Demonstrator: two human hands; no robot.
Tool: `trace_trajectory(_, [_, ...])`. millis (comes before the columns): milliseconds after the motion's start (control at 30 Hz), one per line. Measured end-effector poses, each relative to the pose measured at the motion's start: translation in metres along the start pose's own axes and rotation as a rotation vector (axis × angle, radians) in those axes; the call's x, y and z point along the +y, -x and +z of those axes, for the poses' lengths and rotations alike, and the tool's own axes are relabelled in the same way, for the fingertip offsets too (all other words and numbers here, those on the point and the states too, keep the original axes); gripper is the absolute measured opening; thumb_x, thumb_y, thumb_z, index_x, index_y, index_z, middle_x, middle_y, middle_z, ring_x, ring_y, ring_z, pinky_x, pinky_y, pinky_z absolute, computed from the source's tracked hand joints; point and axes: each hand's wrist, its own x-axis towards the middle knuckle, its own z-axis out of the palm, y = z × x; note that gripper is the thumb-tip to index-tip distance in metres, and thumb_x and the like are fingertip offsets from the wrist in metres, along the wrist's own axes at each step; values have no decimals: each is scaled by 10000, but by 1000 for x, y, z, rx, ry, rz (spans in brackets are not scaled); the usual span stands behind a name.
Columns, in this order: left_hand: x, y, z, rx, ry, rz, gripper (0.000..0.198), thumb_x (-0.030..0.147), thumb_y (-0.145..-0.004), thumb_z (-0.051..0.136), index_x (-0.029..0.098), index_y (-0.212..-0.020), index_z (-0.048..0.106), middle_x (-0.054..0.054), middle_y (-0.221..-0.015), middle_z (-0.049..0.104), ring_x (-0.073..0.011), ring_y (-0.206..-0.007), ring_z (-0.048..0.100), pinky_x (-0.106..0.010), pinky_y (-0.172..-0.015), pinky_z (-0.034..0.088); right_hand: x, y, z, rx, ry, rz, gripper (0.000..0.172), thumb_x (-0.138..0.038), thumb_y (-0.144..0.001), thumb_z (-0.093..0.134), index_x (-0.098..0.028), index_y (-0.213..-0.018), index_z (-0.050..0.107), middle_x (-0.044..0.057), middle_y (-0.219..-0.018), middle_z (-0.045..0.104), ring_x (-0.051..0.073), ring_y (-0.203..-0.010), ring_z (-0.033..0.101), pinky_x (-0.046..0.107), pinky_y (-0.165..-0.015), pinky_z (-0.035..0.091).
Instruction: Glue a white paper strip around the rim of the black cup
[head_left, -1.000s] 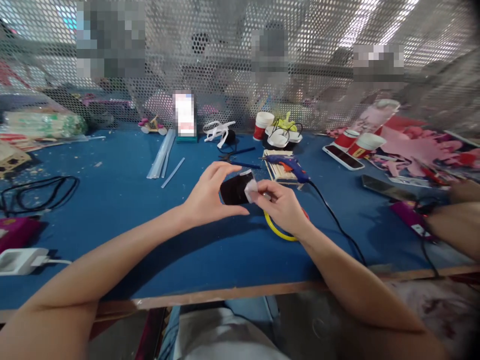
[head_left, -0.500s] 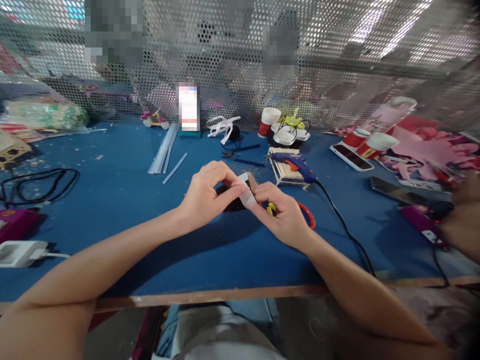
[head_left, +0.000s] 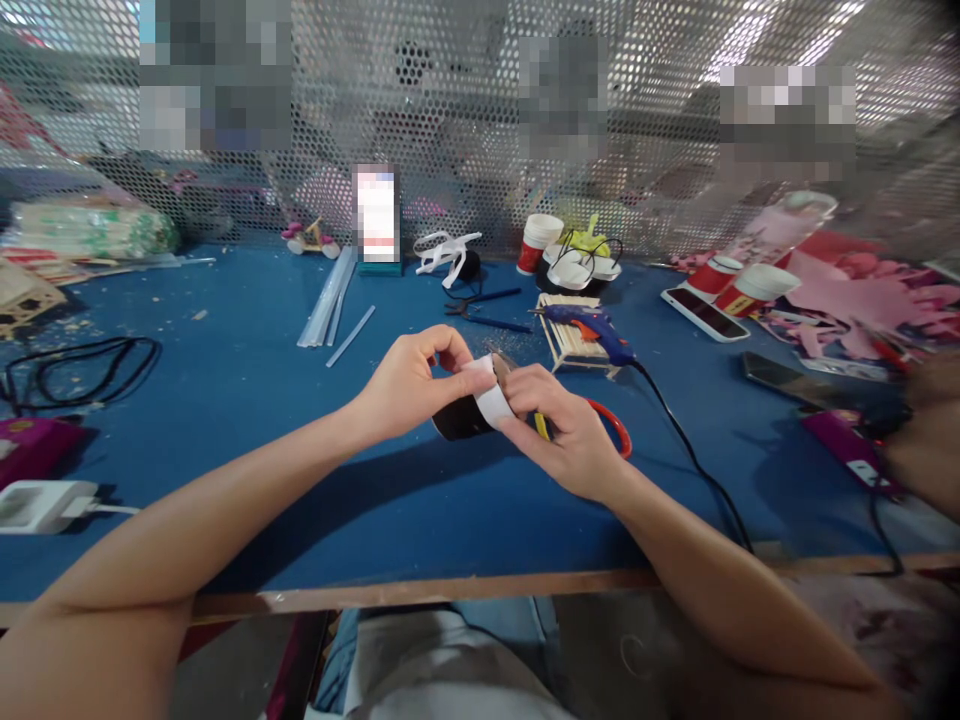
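Note:
Between my hands is a black cylinder (head_left: 455, 418) lying on its side, with a white strip (head_left: 491, 402) around its right end. My left hand (head_left: 412, 385) is closed, its thumb pressed on the white strip and its fingers curled behind. My right hand (head_left: 566, 430) pinches the rim at the right end, thumb below on the strip. A brownish edge shows inside that end; my fingers hide the rest. Partly under my right hand lies a tool with red and yellow handles (head_left: 616, 430), perhaps scissors.
Beyond my right hand, a blue glue gun (head_left: 592, 325) rests on a small stick rack (head_left: 551, 340), its cord trailing right. Pliers (head_left: 491, 322), clear glue sticks (head_left: 328, 300) and a lit phone (head_left: 376, 215) stand farther back. Another person's hand (head_left: 930, 440) is at the right edge.
The black cylinder has turned, so more of its side shows below my left hand. The white strip now follows the rim's curve more closely. Both hands stay nearly in place.

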Motion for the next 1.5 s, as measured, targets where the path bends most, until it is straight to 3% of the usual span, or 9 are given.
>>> trace_trajectory(100, [-4,-2,-3,-69,7,-26,290,398,-664,660,149,-682,512,8,-684,539,-89,-629,451,-243,-614,379,-1,0,0,-27,-18,-40,155,-89,-770,555,-217,-787,469,20,-813,571,174,-921,528,406,-861,442])
trace_trajectory(200, [-9,-5,-5,-137,43,-62,414,442,-633,679,153,-894,540,-42,-880,583,-137,-800,523,-276,-706,415,-3,-1,-1,-45,-30,-77,162,-78,-770,545,-215,-781,459,26,-864,583,186,-1004,521,430,-917,416])
trace_trajectory(333, [-16,-8,-5,-353,229,-151,557,455,-684,638,170,-1139,488,-97,-1093,574,-199,-1005,531,-338,-827,426,-5,-1,-2,-60,-16,-101,152,-82,-772,540,-212,-785,464,39,-930,600,205,-1093,502,446,-953,392])
trace_trajectory(467, [-20,-8,-4,-572,385,-146,479,451,-754,567,175,-1142,515,-84,-1098,589,-192,-989,549,-334,-843,430,-8,0,-3,-96,-5,-104,134,-100,-776,538,-216,-788,471,48,-961,615,214,-1120,495,453,-955,394])
trace_trajectory(600, [-23,-7,-4,-661,432,-111,392,467,-768,546,175,-1024,598,-61,-980,628,-179,-889,573,-302,-763,449,-9,0,-3,-126,-15,-106,139,-104,-777,535,-227,-782,470,39,-989,624,215,-1127,491,475,-955,392])
trace_trajectory(733, [-22,-5,-2,-630,447,-135,378,472,-762,546,173,-984,611,-53,-910,636,-168,-809,578,-281,-688,455,-9,0,-2,-115,-30,-88,140,-107,-765,545,-224,-750,471,35,-976,631,218,-1121,495,478,-958,386])
trace_trajectory(1000, [-16,-3,4,-353,28,-67,458,491,-666,632,155,-967,551,-20,-845,585,-131,-729,517,-253,-643,418,0,2,0,-44,-102,105,122,-135,-779,560,-216,-868,535,50,-960,604,183,-1015,539,417,-915,418])
trace_trajectory(1333, [-16,-3,4,-290,38,3,458,459,-684,626,153,-1012,532,-43,-933,613,-140,-794,554,-263,-690,430,4,2,0,3,-186,223,46,-184,-825,521,-202,-785,535,53,-957,593,174,-972,548,381,-878,429])
trace_trajectory(1500, [-16,-3,6,-252,-25,-6,493,477,-686,614,155,-1052,539,-61,-973,620,-168,-838,566,-297,-729,443,5,2,-1,4,-120,257,102,-205,-835,504,-205,-921,558,64,-993,598,176,-941,559,357,-844,442])
